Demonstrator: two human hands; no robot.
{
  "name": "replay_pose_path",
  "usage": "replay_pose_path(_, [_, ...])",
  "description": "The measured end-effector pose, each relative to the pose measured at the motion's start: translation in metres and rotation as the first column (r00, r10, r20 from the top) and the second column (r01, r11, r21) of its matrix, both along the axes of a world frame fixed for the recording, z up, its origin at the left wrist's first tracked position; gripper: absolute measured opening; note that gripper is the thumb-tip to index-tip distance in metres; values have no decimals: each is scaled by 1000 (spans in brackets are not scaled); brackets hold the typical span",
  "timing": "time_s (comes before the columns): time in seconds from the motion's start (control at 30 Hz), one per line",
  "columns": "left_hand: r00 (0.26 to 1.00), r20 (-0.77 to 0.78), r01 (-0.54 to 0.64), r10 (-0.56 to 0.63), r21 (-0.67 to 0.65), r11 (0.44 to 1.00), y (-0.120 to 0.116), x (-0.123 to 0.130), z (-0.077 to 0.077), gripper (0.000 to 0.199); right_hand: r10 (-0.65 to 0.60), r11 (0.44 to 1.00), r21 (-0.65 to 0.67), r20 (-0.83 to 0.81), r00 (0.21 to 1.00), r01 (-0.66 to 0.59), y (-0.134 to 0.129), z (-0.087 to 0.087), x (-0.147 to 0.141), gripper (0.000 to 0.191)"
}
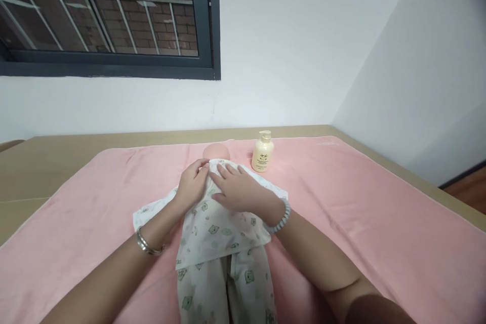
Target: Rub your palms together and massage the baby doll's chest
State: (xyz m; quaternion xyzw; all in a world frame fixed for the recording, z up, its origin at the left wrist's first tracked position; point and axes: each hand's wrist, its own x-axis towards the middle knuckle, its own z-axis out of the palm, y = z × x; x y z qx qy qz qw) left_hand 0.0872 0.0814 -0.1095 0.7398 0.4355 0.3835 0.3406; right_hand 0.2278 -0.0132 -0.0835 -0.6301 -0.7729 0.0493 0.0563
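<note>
A white baby top [228, 228] with small green animal prints lies on what looks like a baby doll, its smooth round head [216, 151] showing just beyond the collar. White printed trousers [205, 288] extend below, towards me. My left hand [193, 182] is closed at the left side of the collar, thumb and fingers pinching the fabric. Flat on the upper chest, at the right of the collar, rests my right hand [241, 187], its fingers spread. The doll's face and neck are hidden by the hands and cloth.
A cream pump bottle [262, 153] stands upright beyond my right hand. Underneath everything spreads a pink blanket [360, 223] on a tan surface [34, 172]. White walls [284, 50] rise behind and to the right, with a dark-framed barred window [208, 35] at upper left.
</note>
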Motion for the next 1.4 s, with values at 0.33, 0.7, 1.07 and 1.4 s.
replay_pose_path(0.33, [904,380,303,-196,-245,921,25,82,32,28,-334,900,171,-317,887,400,-18,59,119,54])
replay_pose_path(0.7, [606,787,639,119,-570,517,41,164,64,83,-337,821,417,-197,921,390,47,7,128,67])
replay_pose_path(1.07, [569,811,708,132,-566,423,39,164,72,81,-464,759,450,-131,876,470,61,-16,115,61])
replay_pose_path(1.4, [501,850,730,163,-516,447,16,136,76,73,-502,747,426,-140,853,510,60,-13,116,61])
